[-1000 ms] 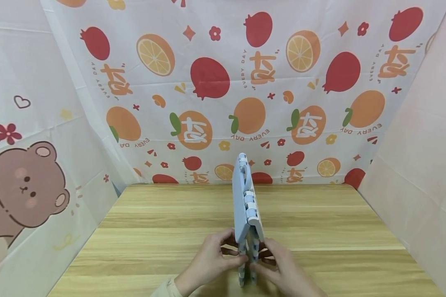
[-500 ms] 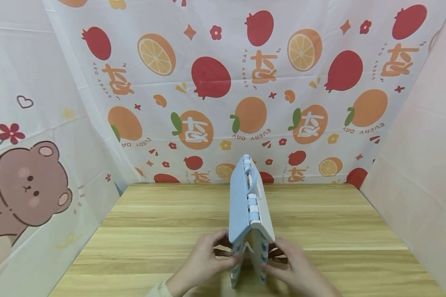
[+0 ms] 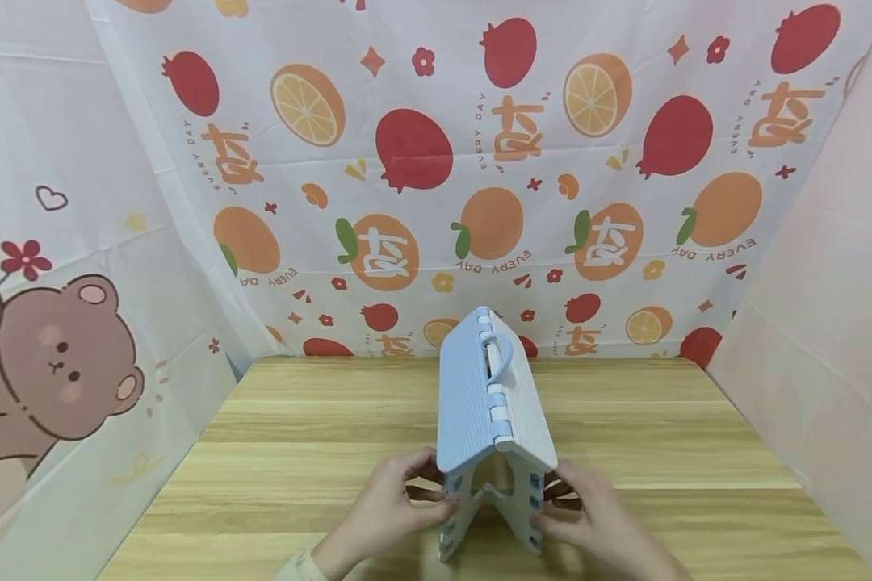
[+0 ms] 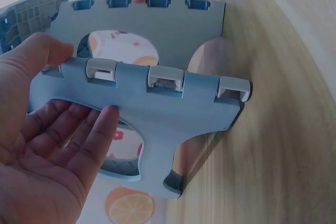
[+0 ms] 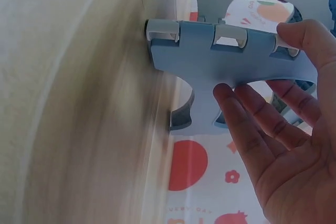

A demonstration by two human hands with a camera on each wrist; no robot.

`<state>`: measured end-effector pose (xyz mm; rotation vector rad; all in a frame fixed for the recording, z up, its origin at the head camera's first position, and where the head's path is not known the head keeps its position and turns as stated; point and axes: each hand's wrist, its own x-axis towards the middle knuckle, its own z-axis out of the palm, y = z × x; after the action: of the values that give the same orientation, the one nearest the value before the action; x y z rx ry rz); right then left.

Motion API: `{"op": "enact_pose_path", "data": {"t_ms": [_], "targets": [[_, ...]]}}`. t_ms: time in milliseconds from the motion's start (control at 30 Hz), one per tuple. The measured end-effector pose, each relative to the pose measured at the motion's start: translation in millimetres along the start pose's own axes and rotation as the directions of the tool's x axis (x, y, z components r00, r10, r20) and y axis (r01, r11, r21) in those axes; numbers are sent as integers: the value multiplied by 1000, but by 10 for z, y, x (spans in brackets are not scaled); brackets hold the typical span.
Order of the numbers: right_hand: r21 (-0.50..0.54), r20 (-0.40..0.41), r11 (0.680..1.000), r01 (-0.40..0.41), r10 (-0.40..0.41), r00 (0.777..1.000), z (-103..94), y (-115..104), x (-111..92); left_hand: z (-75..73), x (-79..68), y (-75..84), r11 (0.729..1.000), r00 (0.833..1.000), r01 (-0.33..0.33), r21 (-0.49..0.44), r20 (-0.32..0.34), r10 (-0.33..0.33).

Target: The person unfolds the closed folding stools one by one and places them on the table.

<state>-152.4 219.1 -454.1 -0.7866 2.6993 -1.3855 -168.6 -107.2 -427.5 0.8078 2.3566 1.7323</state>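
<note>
A house-shaped folding plastic toy (image 3: 468, 395) stands upright on the table, its light blue and white roof halves hinged along a ridge with a looped handle (image 3: 507, 359). Its two side walls spread apart beneath the roof, leaving the near end open. My left hand (image 3: 400, 504) pinches the left wall (image 4: 157, 106), thumb at the clipped front edge and fingers along the outer face beside a cut-out. On the opposite side, my right hand (image 3: 589, 508) grips the right wall (image 5: 205, 66) the same way, with its thumb over a white clip (image 5: 286, 45).
The wood-grain table (image 3: 298, 452) spreads out on both sides of the toy. A fruit-print cloth (image 3: 410, 153) hangs behind it, and a bear-print cloth (image 3: 65, 363) hangs at the left.
Both hands have moved apart, the left to the left and the right to the right. The toy house's walls and roof halves have swung from nearly folded to a wide spread.
</note>
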Motion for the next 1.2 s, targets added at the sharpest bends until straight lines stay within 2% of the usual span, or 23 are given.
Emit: {"op": "enact_pose_path", "data": {"t_ms": [167,400,633,900,1200], "targets": [[-10,-2,999,40,-40,999,-31,30,5,-47,-7,-20,1000,1000,7,1,4,-7],[-6,0,997,79,-79,997,-63,53,14,-121,-22,-47,1000,1000,-16,2,7,16],[-27,-11,995,101,-101,995,-85,67,26,-178,-38,-68,1000,1000,-25,-8,15,25],[-8,18,998,59,-59,998,-114,56,6,-223,-75,-73,1000,1000,-3,-20,30,4],[-40,17,991,124,-124,992,-135,77,27,-259,-81,-63,1000,999,0,-6,38,0]]}}
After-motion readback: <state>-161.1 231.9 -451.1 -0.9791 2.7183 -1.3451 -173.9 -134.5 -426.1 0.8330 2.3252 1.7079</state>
